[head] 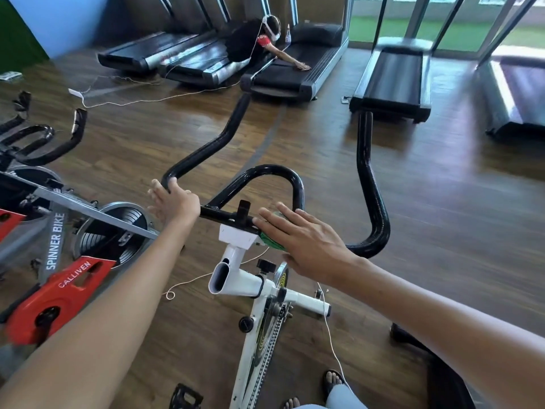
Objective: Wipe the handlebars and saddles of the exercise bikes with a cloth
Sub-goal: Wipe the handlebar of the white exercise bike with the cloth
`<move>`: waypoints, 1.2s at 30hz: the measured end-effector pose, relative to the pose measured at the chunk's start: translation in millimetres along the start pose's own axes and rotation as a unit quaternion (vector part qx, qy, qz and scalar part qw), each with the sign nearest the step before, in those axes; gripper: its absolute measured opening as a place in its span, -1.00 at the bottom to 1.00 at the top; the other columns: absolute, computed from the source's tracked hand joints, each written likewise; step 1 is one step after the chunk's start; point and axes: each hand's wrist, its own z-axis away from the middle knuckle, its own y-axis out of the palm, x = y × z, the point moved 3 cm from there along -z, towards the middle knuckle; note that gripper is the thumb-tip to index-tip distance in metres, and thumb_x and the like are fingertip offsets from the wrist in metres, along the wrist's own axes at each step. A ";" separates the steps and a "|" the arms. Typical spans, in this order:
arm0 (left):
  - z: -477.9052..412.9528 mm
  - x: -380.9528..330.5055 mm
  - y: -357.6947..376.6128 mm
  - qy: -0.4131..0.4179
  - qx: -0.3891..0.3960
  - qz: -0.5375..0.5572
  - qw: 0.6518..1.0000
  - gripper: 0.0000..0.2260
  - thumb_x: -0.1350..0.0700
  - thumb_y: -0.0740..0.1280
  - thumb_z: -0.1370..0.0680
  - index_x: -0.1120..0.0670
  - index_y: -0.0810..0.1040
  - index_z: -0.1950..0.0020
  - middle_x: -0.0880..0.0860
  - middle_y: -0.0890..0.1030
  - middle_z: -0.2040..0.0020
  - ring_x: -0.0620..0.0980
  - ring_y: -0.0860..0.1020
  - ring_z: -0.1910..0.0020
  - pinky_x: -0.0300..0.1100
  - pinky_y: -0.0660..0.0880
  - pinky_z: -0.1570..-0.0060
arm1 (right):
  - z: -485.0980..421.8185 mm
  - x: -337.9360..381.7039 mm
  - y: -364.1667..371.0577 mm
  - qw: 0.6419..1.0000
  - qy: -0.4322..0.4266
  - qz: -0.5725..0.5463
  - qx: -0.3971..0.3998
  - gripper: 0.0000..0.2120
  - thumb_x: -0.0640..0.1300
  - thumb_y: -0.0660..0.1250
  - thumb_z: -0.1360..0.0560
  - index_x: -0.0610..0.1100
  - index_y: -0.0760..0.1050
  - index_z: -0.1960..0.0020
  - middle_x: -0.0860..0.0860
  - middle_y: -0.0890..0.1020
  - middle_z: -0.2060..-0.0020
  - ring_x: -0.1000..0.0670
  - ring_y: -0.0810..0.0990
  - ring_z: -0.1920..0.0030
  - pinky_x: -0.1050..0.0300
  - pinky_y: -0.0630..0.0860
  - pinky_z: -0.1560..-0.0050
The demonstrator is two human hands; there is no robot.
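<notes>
A green cloth (272, 236) lay pressed on the glossy black tubular handlebars (262, 172) of the white bike (259, 293), beneath the flat, straight-fingered right hand (298, 240). The left hand (172, 200) hooked its thumb round the left bend. Handlebar wiping seemed under way; the long curved horns likely came next.

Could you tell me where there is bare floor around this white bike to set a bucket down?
Bare floor lies right of the handlebar, short of the treadmills. The left side is crowded by the red bike, and a white cable trails beside the white bike.
</notes>
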 end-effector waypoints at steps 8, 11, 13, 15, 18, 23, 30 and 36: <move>137.1 -35.3 -36.7 0.161 -0.127 0.314 0.927 -0.71 0.28 0.21 -0.47 0.05 0.52 -0.14 0.07 0.43 -0.24 -0.10 0.41 -0.24 -0.13 0.37 -0.26 | 18.2 -23.5 -35.5 0.895 0.167 -0.411 -0.036 -0.51 -0.25 0.29 -0.55 0.07 0.34 -0.42 0.07 0.48 -0.29 0.03 0.51 -0.16 0.20 0.51 -0.06; 189.0 -44.9 -20.3 0.142 -0.048 0.423 0.894 -0.86 0.16 0.30 -0.58 0.04 0.55 -0.12 0.04 0.57 -0.06 -0.08 0.54 0.04 -0.13 0.51 0.00 | 13.3 -20.1 -52.0 0.676 0.294 -0.668 -0.101 -0.84 -0.27 0.27 -0.59 -0.07 0.53 -0.10 -0.02 0.61 0.08 0.02 0.55 0.17 0.19 0.50 0.23; 200.9 -49.8 1.3 0.073 0.046 0.480 0.873 -0.72 -0.04 0.38 -0.53 0.04 0.55 -0.19 0.01 0.64 -0.05 -0.06 0.60 -0.04 -0.03 0.56 -0.11 | 12.3 -9.9 -55.6 0.526 0.322 -0.781 -0.103 -0.83 -0.28 0.26 -0.58 -0.14 0.58 -0.10 -0.08 0.67 0.14 -0.02 0.61 0.17 0.11 0.56 0.17; 206.1 -55.3 21.1 -0.002 0.161 0.536 0.829 -0.47 -0.19 0.45 -0.42 0.09 0.54 -0.26 0.09 0.67 -0.11 0.04 0.64 -0.13 0.07 0.56 -0.19 | 13.3 4.1 -54.5 0.427 0.333 -0.835 -0.100 -0.85 -0.30 0.29 -0.56 -0.21 0.57 -0.09 -0.15 0.68 0.11 -0.06 0.67 0.15 0.07 0.63 0.14; 211.2 -58.1 31.7 -0.071 0.257 0.618 0.740 -0.38 -0.19 0.54 -0.33 0.22 0.60 -0.20 0.22 0.67 -0.06 0.16 0.67 -0.03 0.04 0.61 -0.05 | 18.3 22.9 -48.0 0.374 0.345 -0.855 -0.100 -0.85 -0.32 0.36 -0.53 -0.30 0.51 -0.10 -0.28 0.67 0.03 -0.14 0.70 0.08 0.02 0.66 0.09; 211.4 -45.3 36.2 -0.164 0.319 0.694 0.624 -0.71 0.06 0.31 -0.53 0.19 0.64 -0.14 0.23 0.66 -0.08 0.14 0.66 0.01 0.04 0.62 0.02 | 32.9 13.8 -50.0 0.565 0.346 -0.744 -0.082 -0.74 -0.09 0.46 -0.50 -0.24 0.60 -0.09 -0.19 0.71 0.04 -0.06 0.71 0.08 0.12 0.63 0.06; 243.0 -22.2 53.6 -0.328 0.320 0.622 0.635 -0.64 -0.02 0.19 -0.66 0.24 0.53 -0.24 0.29 0.64 -0.08 0.23 0.63 0.06 0.16 0.48 -0.14 | 35.5 -66.5 -36.9 0.861 0.426 -0.259 -0.096 -0.68 0.24 0.23 -0.58 0.03 0.58 -0.06 0.01 0.58 -0.10 -0.07 0.58 -0.10 -0.05 0.46 -0.19; 211.4 -58.9 78.0 -0.364 0.307 0.696 0.538 -0.59 0.04 0.01 -0.67 0.30 0.49 -0.25 0.33 0.48 -0.28 0.28 0.48 -0.23 0.14 0.33 -0.36 | 37.2 -65.0 -12.7 0.897 0.421 -0.124 -0.052 -0.56 0.22 0.05 -0.64 -0.02 0.55 0.13 -0.01 0.65 0.03 -0.09 0.54 -0.15 0.00 0.26 -0.18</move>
